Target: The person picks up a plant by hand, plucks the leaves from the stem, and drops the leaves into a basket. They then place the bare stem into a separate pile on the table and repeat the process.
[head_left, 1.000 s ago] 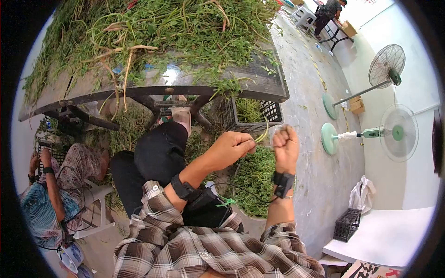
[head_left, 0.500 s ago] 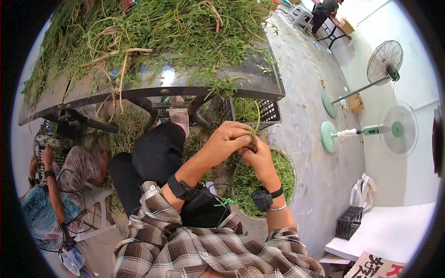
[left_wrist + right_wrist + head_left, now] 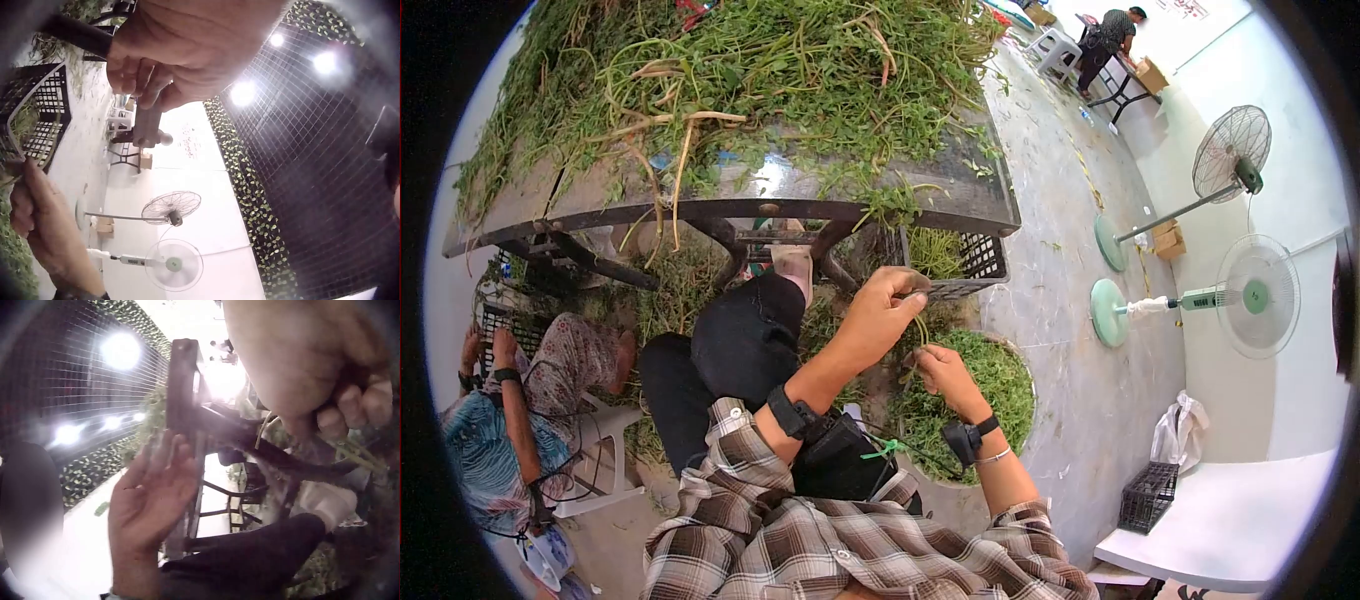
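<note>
Thin green vegetable stems (image 3: 357, 454) are pinched in my right hand (image 3: 952, 380), between the thumb and curled fingers. In the head view, one stem (image 3: 922, 328) arcs up from that hand toward the left thumb. My left hand (image 3: 887, 312) is just above and to the left, its fingers spread from the thumb. The right wrist view shows the left hand (image 3: 153, 503) blurred, with the palm exposed and the fingers fairly straight. Beneath the right hand stands a round tub of leafy greens (image 3: 990, 395). A black crate (image 3: 985, 262) with cut stems is beyond the hands.
A dark table (image 3: 800, 200) heaped with leafy greens (image 3: 800, 90) stands ahead. Another person (image 3: 510, 430) sits at the left. Two standing fans (image 3: 1232, 155) are at the right, near a white table (image 3: 1230, 510) with a small black crate (image 3: 1148, 497). Someone (image 3: 1110, 40) bends over a far table.
My right hand came in from the right to meet the left hand at the stem. It has since drawn down and toward me, and the left hand has come apart from it.
</note>
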